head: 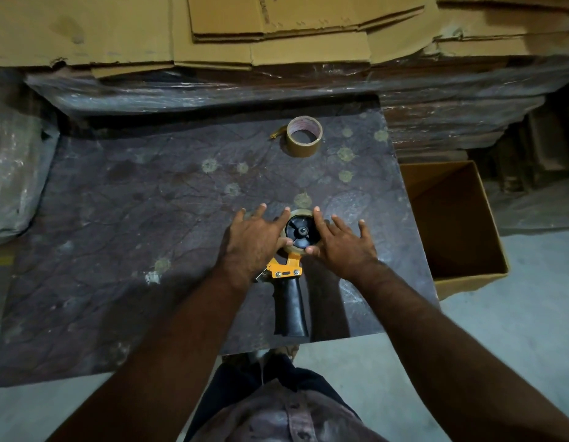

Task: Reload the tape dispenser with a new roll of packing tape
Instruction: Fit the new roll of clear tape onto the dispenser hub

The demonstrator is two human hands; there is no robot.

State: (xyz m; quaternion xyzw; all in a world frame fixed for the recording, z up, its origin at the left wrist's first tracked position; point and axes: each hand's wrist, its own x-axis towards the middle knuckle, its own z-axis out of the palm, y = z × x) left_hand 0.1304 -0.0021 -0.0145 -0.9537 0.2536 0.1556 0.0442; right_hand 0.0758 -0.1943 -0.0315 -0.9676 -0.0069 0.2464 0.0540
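Note:
An orange tape dispenser (pixel 284 269) with a black handle lies on the dark marbled table (pixel 149 218), handle toward me. On its black spool hub (pixel 300 231) sits a thin, nearly used-up ring of tape (pixel 301 213). My left hand (pixel 256 239) pinches the ring's left side between thumb and index finger, other fingers spread. My right hand (pixel 342 244) pinches the right side the same way. A fuller brown roll of packing tape (pixel 304 136) stands farther back on the table, with a loose curled end on its left.
An open cardboard box (pixel 452 224) stands on the floor right of the table. Flattened cardboard sheets (pixel 276 30) are stacked behind on plastic-wrapped piles (pixel 197 90). The table's front edge is near my legs.

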